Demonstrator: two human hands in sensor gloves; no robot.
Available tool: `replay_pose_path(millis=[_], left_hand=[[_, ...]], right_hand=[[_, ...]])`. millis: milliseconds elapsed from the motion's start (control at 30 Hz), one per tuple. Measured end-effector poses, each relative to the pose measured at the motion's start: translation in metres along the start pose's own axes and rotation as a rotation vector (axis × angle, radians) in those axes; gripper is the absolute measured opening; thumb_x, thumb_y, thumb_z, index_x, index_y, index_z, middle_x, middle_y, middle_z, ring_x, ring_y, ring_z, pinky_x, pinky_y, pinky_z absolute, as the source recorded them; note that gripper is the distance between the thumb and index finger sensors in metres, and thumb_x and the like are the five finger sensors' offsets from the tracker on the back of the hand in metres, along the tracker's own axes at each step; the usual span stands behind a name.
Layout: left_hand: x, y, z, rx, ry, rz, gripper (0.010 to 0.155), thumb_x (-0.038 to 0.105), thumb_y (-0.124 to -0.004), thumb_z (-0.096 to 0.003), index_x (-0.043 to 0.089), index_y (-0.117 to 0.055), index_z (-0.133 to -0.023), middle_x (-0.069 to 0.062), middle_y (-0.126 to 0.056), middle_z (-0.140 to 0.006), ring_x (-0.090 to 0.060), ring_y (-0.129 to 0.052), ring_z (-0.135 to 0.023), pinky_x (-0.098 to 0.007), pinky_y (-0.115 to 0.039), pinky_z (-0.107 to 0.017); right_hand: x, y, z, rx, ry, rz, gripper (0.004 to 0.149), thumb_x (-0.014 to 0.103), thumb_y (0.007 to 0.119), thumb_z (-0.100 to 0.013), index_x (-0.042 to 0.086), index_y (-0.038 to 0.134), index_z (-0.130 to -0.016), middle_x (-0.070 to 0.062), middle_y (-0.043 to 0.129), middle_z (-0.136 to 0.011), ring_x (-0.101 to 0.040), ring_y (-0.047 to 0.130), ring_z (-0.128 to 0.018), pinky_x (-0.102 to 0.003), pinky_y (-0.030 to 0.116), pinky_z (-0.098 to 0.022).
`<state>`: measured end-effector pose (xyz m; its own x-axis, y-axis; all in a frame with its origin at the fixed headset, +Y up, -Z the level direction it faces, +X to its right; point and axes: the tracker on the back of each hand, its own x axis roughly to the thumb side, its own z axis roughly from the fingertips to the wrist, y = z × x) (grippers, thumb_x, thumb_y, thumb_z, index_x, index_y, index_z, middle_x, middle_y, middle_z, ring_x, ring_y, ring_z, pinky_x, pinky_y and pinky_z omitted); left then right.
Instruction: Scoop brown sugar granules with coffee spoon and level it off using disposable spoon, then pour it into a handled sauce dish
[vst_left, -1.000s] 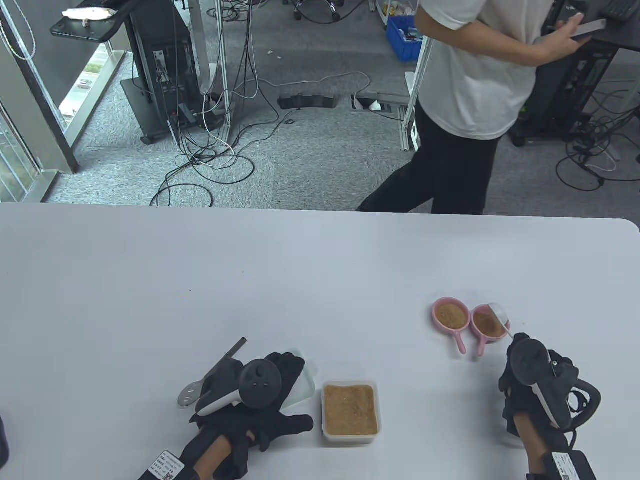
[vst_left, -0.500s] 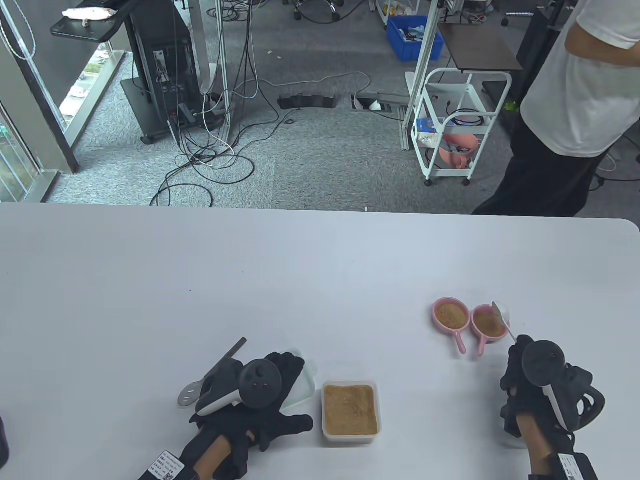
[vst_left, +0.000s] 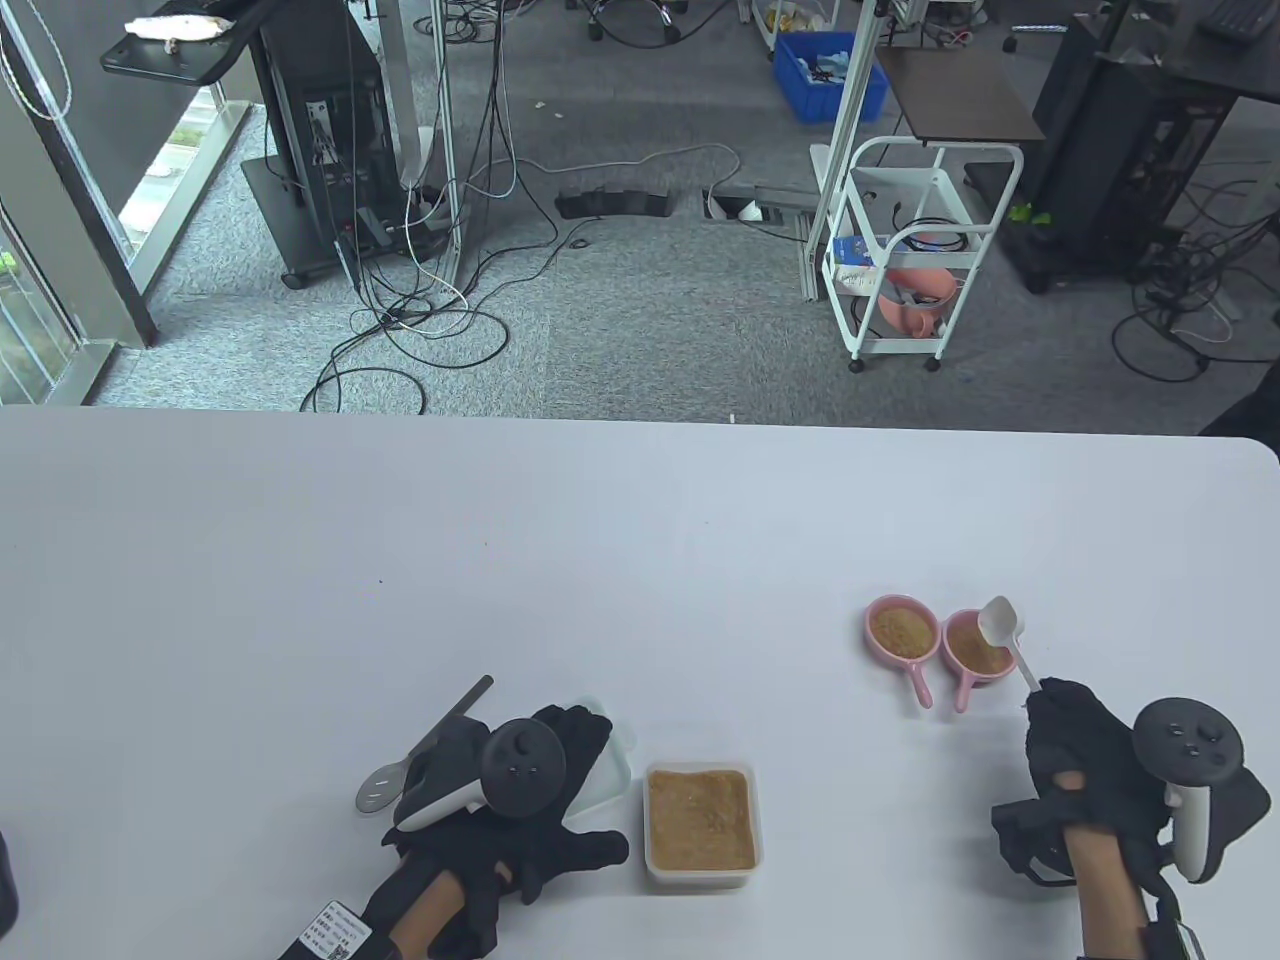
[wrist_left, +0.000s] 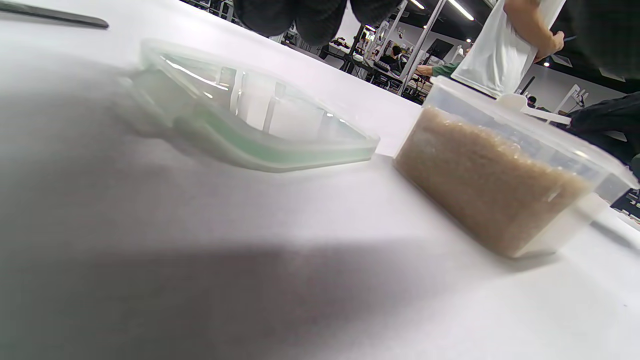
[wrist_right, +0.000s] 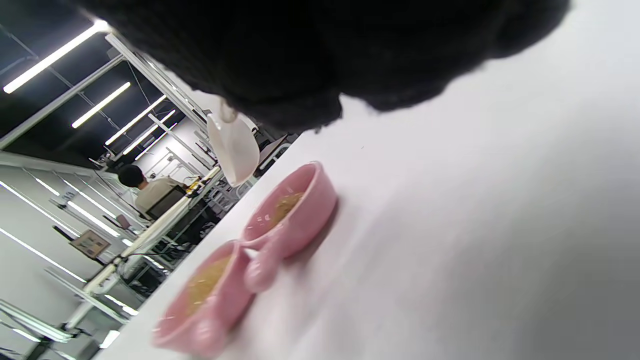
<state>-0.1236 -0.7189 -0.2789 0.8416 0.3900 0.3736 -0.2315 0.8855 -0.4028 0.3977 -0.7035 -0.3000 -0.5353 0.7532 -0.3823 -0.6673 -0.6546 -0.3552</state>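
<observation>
My right hand (vst_left: 1045, 695) pinches the handle of a white spoon (vst_left: 1000, 622). Its bowl looks bare and hovers over the right one of two pink handled dishes (vst_left: 958, 668), seen too in the right wrist view as the white spoon (wrist_right: 235, 145) above that dish (wrist_right: 320, 200). Both dishes hold brown sugar; the left dish (vst_left: 872, 645) touches the right one. A clear tub of brown sugar (vst_left: 700, 820) (wrist_left: 490, 200) stands near the front edge. My left hand (vst_left: 570, 735) lies flat over the tub's lid (vst_left: 618, 772) (wrist_left: 260, 125). A metal spoon (vst_left: 385, 788) lies beside it.
The white table (vst_left: 600, 560) stretches wide behind the dishes, its far edge running across the middle of the table view. Beyond it are floor cables, a white trolley (vst_left: 905, 260) and equipment stands.
My right hand rolled to the right and drew back a little. The white spoon turned from tipped over the right dish to bowl-up. A person behind the table walked off to the right.
</observation>
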Motion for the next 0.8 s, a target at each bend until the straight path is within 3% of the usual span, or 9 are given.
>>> replay_pose_path(millis=[167, 367, 500, 633, 800], left_hand=[[0.012, -0.002, -0.001, 0.007, -0.035, -0.016, 0.110, 0.089, -0.064, -0.0297, 0.032, -0.025, -0.116, 0.003, -0.032, -0.125, -0.034, -0.039, -0.121, -0.055, -0.036, -0.085], [0.029, -0.006, -0.005, 0.012, -0.067, -0.044, 0.112, 0.088, -0.067, -0.0291, 0.031, -0.024, -0.115, 0.002, -0.032, -0.125, -0.034, -0.039, -0.121, -0.055, -0.036, -0.085], [0.038, -0.013, -0.009, 0.005, -0.071, -0.079, 0.112, 0.087, -0.067, -0.0296, 0.030, -0.023, -0.115, 0.001, -0.032, -0.125, -0.034, -0.040, -0.121, -0.055, -0.036, -0.085], [0.041, -0.019, -0.012, -0.008, -0.070, -0.086, 0.113, 0.087, -0.068, -0.0296, 0.029, -0.022, -0.115, 0.001, -0.032, -0.125, -0.034, -0.041, -0.121, -0.055, -0.036, -0.085], [0.042, -0.023, -0.015, -0.012, -0.059, -0.097, 0.113, 0.087, -0.068, -0.0297, 0.029, -0.021, -0.115, 0.001, -0.033, -0.124, -0.034, -0.041, -0.121, -0.055, -0.036, -0.085]], right_hand=[[0.015, 0.002, 0.011, 0.145, -0.074, -0.163, 0.043, 0.035, 0.086, -0.047, 0.013, 0.092, -0.084, -0.004, 0.101, -0.045, -0.025, 0.097, -0.020, -0.050, 0.079, -0.037], [0.047, 0.026, 0.034, 0.459, -0.239, -0.296, 0.043, 0.035, 0.085, -0.048, 0.013, 0.092, -0.084, -0.003, 0.100, -0.045, -0.025, 0.096, -0.020, -0.050, 0.079, -0.038], [0.069, 0.048, 0.057, 0.649, -0.345, -0.251, 0.043, 0.035, 0.085, -0.048, 0.013, 0.092, -0.084, -0.003, 0.100, -0.045, -0.025, 0.096, -0.020, -0.050, 0.079, -0.038], [0.081, 0.065, 0.074, 0.771, -0.419, -0.166, 0.043, 0.034, 0.086, -0.048, 0.013, 0.092, -0.084, -0.004, 0.100, -0.045, -0.025, 0.096, -0.020, -0.050, 0.078, -0.038], [0.098, 0.076, 0.095, 0.785, -0.572, 0.070, 0.043, 0.034, 0.087, -0.047, 0.012, 0.093, -0.084, -0.005, 0.101, -0.045, -0.026, 0.096, -0.020, -0.051, 0.078, -0.038]])
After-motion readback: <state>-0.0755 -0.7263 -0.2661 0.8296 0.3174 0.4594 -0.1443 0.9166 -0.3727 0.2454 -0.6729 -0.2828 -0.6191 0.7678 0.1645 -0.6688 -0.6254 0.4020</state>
